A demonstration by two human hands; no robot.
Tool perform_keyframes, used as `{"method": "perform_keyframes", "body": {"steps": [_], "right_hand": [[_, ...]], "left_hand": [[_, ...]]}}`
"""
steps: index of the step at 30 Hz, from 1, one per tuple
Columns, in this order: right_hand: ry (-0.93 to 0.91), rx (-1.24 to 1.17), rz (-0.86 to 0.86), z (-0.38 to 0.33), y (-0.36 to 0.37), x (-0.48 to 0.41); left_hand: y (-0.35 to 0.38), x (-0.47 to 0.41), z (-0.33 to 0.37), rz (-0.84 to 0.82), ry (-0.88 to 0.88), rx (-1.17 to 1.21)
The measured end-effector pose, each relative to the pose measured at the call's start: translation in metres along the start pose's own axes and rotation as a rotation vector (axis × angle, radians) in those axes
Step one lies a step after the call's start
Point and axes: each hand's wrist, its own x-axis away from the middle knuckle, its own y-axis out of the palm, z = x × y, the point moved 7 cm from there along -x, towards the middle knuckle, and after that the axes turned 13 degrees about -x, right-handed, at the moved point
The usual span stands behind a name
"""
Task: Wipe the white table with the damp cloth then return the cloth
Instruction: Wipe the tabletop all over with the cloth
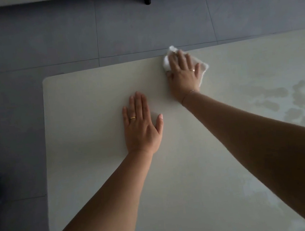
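Both lie open and flat on the worktop [89, 95]: our left hand [141, 124] bare at centre frame, our right hand [183, 72] pressing the cloth [166, 63] at upper middle. Soft, light, limp, we judge; best gathered by its bunched middle.

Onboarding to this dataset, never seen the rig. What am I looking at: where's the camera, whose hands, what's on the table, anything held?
No robot here: a person works with bare hands. The single picture comes from a wide-angle camera worn on the head, looking forward and down. The left hand lies flat on the white table. The right hand presses a white cloth against the table near its far edge, laid fairly flat on it, so pressed rather than clutched. Darker blotches toward the right may be damp traces.
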Motion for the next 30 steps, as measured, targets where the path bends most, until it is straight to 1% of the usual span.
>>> {"method": "perform_keyframes", "body": {"steps": [2, 3, 4, 5, 7, 9, 10, 11, 12, 14, 15, 16, 17, 18, 20, 21, 22, 23, 24, 26, 28, 29, 30], "right_hand": [[-0.201, -0.007, -0.124, -0.021, 0.015, 0.014], [-0.251, -0.012, -0.151, -0.019, 0.013, 0.014], [-0.245, -0.014, -0.141, -0.007, 0.004, 0.009], [-0.193, -0.014, -0.103, 0.012, -0.008, 0.001], [-0.001, -0.033, -0.01, 0.056, -0.035, -0.013], [0.171, -0.069, 0.078, 0.081, -0.049, -0.015], [0.206, -0.067, 0.105, 0.077, -0.047, -0.012], [0.191, -0.048, 0.097, 0.066, -0.041, -0.007], [0.113, -0.019, 0.058, 0.048, -0.029, 0.0], [-0.124, -0.005, -0.059, 0.018, -0.008, 0.018], [-0.216, 0.002, -0.095, 0.015, -0.007, 0.024], [-0.262, 0.011, -0.096, 0.023, -0.013, 0.023], [-0.242, 0.016, -0.067, 0.041, -0.025, 0.016], [-0.166, 0.015, -0.022, 0.065, -0.04, 0.009], [0.053, -0.048, 0.085, 0.112, -0.068, 0.004], [0.134, -0.068, 0.133, 0.123, -0.074, 0.009], [0.172, -0.067, 0.161, 0.122, -0.071, 0.017], [0.158, -0.06, 0.152, 0.112, -0.063, 0.028], [0.09, -0.055, 0.116, 0.097, -0.051, 0.041], [-0.114, -0.05, -0.003, 0.07, -0.031, 0.067], [-0.255, -0.014, -0.08, 0.073, -0.033, 0.081], [-0.26, -0.001, -0.074, 0.086, -0.041, 0.079], [-0.212, -0.001, -0.039, 0.1, -0.051, 0.074]], "left_hand": [[-0.001, 0.0, 0.001, -0.007, 0.0, -0.005], [-0.001, 0.0, 0.001, -0.007, 0.004, -0.007], [-0.002, 0.001, 0.001, -0.008, 0.008, -0.01], [-0.002, 0.0, 0.001, -0.011, 0.007, -0.012], [-0.006, 0.001, 0.003, -0.006, -0.028, -0.018], [-0.015, 0.006, 0.016, 0.02, -0.06, -0.012], [-0.018, 0.011, 0.027, 0.032, -0.048, 0.012], [-0.02, 0.018, 0.043, 0.04, -0.019, 0.045], [-0.02, 0.025, 0.058, 0.041, 0.009, 0.074], [-0.015, 0.035, 0.075, 0.007, 0.025, 0.107], [-0.011, 0.038, 0.078, -0.006, 0.022, 0.104], [-0.008, 0.038, 0.078, -0.006, 0.017, 0.092], [-0.006, 0.038, 0.077, -0.003, 0.014, 0.075], [-0.005, 0.037, 0.076, -0.001, 0.015, 0.06], [-0.003, 0.037, 0.076, 0.002, 0.02, 0.048], [-0.002, 0.037, 0.077, 0.006, 0.022, 0.04], [-0.001, 0.037, 0.078, 0.004, 0.021, 0.033], [0.0, 0.037, 0.078, -0.003, 0.019, 0.027], [0.0, 0.037, 0.078, -0.008, 0.018, 0.024], [-0.002, 0.037, 0.077, -0.007, 0.015, 0.021], [-0.003, 0.038, 0.077, -0.009, 0.016, 0.024], [-0.003, 0.038, 0.077, -0.009, 0.017, 0.025], [-0.003, 0.038, 0.077, -0.009, 0.02, 0.022]]}}
